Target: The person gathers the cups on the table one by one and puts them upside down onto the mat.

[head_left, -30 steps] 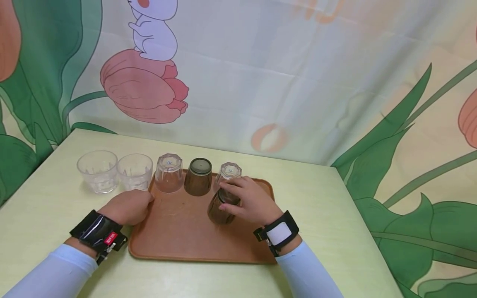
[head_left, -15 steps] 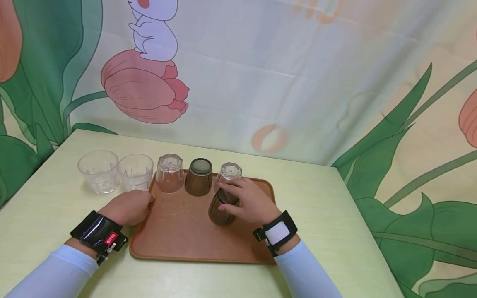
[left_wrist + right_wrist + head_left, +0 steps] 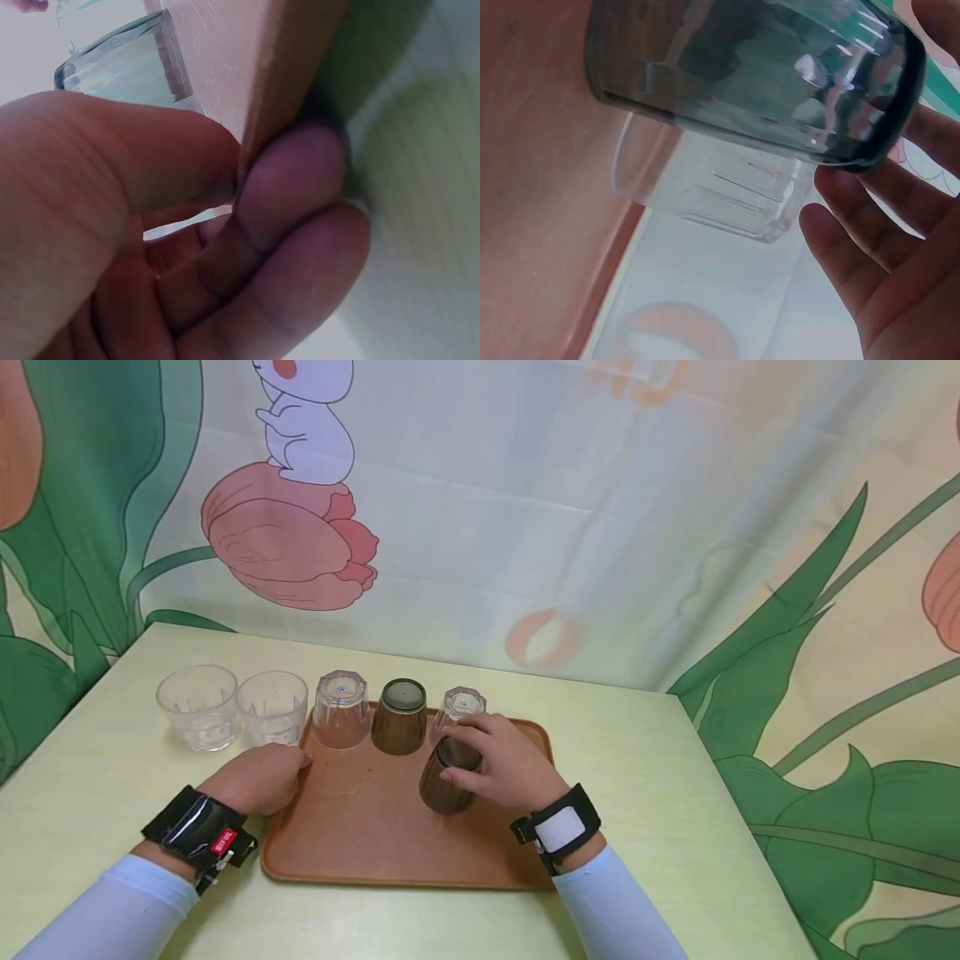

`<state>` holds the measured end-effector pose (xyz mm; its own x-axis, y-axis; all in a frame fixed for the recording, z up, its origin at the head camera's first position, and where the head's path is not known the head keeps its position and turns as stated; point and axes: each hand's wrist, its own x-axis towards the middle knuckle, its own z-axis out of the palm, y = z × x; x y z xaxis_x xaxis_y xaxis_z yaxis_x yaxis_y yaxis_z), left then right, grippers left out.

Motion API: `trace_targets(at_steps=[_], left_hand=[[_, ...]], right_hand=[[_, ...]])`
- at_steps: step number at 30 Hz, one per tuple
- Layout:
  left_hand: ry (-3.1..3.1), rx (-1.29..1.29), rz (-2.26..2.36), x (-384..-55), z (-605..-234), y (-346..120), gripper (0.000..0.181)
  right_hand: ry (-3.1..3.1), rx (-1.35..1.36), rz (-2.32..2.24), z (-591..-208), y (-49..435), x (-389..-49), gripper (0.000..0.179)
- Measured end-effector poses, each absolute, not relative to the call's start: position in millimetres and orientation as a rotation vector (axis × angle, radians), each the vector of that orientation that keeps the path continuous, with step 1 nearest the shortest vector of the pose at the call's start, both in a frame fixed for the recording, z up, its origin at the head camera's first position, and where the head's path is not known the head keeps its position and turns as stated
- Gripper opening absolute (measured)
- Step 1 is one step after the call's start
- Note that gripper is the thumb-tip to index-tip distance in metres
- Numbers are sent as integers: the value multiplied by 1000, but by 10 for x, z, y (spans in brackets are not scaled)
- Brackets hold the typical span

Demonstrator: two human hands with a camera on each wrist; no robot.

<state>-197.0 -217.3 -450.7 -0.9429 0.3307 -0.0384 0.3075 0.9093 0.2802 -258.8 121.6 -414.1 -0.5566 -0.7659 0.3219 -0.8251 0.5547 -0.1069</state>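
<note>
My left hand (image 3: 258,778) pinches the left rim of a brown tray (image 3: 352,835); in the left wrist view the thumb lies on top and fingertips (image 3: 296,176) curl beneath the edge. On the tray's right half, my right hand (image 3: 517,766) holds an upside-down dark tinted drinking glass (image 3: 441,789) around its raised base. The right wrist view has fingers at the base of that dark glass (image 3: 735,67). Along the tray's far side stand a clear upside-down glass (image 3: 341,718), another dark glass (image 3: 400,728) and a second clear one (image 3: 459,702), partly hidden by my right hand.
Left of the tray, two clear glasses stand upright on the pale table: a wider one (image 3: 201,710) and a smaller one (image 3: 272,702) close beside it. A printed curtain (image 3: 465,527) hangs behind the table's far edge.
</note>
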Motion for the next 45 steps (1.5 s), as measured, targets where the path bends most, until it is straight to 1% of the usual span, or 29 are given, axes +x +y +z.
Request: trace_targets(at_steps=[9,16,23,36,45], left_hand=[[2996,500,432,-1974,-4546,-2187,16],[2972,459,445,-1981,-4543,-2172,16],[2981,459,468,-1987,-4562,-2170,15],[3031,449,440,-2013,-4603,-2145,13],[3028,374,428,-1990,-4573,-2197,14]], right_hand=[[-2512,1254,431,-4037,1220,-2543,49],[-2429,1249,475,-3923,1224,-2486,56],[-2368,1278,524,-3835,1211,-2457,56],[-2375,1269,575,-3802,1276,-2431,56],[-2358,1285,596,-3806,1273,-2457,55]])
